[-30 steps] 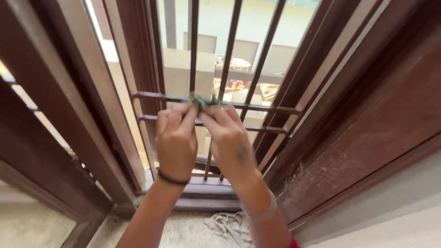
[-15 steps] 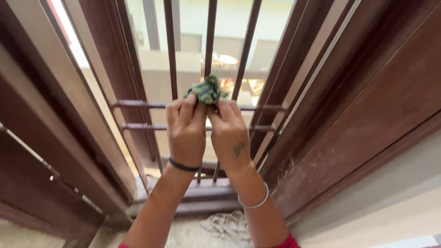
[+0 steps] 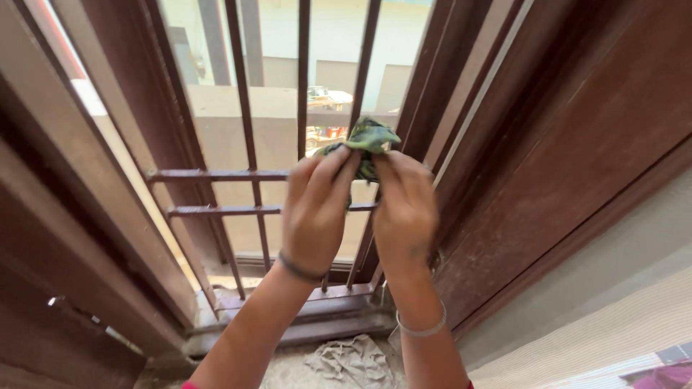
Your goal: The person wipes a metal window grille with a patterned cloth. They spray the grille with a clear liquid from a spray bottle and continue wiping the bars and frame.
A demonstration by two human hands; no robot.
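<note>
No package, label, sign or screen can be made out for certain. Far to the lower right of the window grille (image 3: 216, 175), in the corner of the view, lies the edge of a flat printed sheet (image 3: 667, 374) in purple, pink and dark tones with a pale border; whether it is a package cannot be told. Through the grille, well beyond its bars, a small red and yellow patch (image 3: 326, 132) shows, too blurred to tell as a sign.

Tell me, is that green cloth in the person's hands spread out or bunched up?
Bunched up. The green cloth sits as a crumpled wad pinched between the left hand and right hand, in front of the window bars.
</note>
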